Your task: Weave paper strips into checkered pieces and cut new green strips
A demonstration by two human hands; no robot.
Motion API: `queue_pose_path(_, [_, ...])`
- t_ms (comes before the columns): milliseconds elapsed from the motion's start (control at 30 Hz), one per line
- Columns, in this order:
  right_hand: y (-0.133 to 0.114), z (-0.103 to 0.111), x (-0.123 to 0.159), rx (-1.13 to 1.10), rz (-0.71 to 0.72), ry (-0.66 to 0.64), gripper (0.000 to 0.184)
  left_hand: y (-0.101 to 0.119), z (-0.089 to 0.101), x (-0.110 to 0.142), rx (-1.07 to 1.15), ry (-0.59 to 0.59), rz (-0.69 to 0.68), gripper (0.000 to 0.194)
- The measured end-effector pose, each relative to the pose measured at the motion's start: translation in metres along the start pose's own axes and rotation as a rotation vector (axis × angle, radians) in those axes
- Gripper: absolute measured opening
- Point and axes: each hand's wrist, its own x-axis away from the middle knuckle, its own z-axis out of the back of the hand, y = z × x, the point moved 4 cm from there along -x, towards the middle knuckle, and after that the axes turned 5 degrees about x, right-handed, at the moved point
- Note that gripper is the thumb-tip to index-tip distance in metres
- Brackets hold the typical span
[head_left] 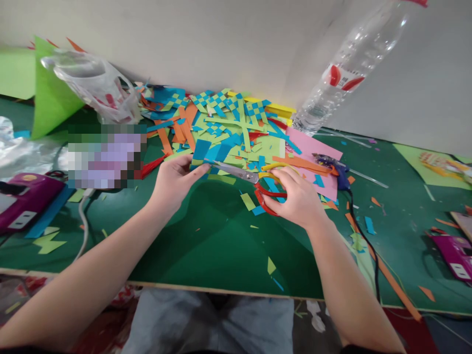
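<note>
My left hand (177,179) pinches a piece of blue and green paper (202,150) above the table, thumb toward the scissors. In my right hand (297,196) are scissors (241,172) with one yellow and one red handle loop. Their blades point left and reach the paper near my left thumb. The handles are spread apart; how far the blade tips are parted is hard to make out. Behind both hands lies a heap of green, blue and orange paper strips (241,125), some woven into checkered pieces (217,102).
A tall plastic bottle (346,73) leans by the wall. Left stand a plastic cup (99,88) and a pixelated object with a cable. A glue gun (337,172) lies on pink paper (309,145), its cord running forward. Purple devices (29,201) sit at both sides of the green table (221,246).
</note>
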Motion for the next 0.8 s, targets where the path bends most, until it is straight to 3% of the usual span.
queue_pose_path(233, [0.0013, -0.0008, 0.0012, -0.008, 0.025, -0.003, 0.043, 0.0019, 0.0024, -0.0011, -0.221, 0.014, -0.072, 0.019])
queue_pose_path(800, [-0.0016, 0.0003, 0.0017, 0.012, 0.079, 0.036, 0.039, -0.0015, 0.0017, -0.0022, -0.191, -0.012, -0.083, 0.021])
